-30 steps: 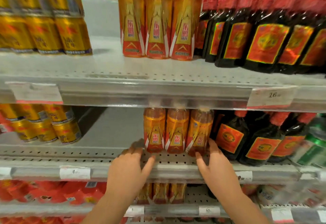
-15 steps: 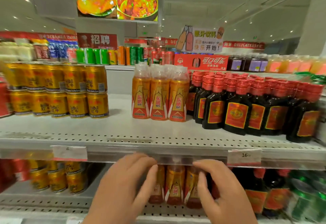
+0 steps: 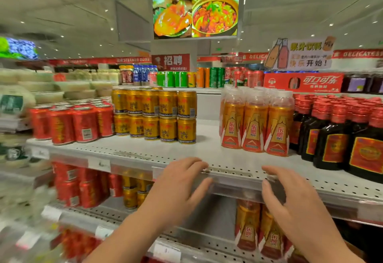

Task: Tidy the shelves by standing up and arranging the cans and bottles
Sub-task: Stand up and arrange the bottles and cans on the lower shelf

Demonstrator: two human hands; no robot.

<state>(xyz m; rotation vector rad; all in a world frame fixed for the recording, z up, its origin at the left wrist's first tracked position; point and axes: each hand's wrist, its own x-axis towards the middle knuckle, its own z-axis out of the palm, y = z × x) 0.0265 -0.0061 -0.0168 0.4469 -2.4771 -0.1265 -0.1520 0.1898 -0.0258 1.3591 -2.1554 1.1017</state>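
Three orange bottles stand upright in the front row on the upper shelf, beyond and above both hands. The left hand and right hand hover at the shelf's front edge, fingers loosely spread, holding nothing; whether they touch it is unclear. Left of the bottles, gold cans are stacked two high, five across. Dark red-capped bottles crowd the right.

glossy gold metal cans; matt perforated metal shelf
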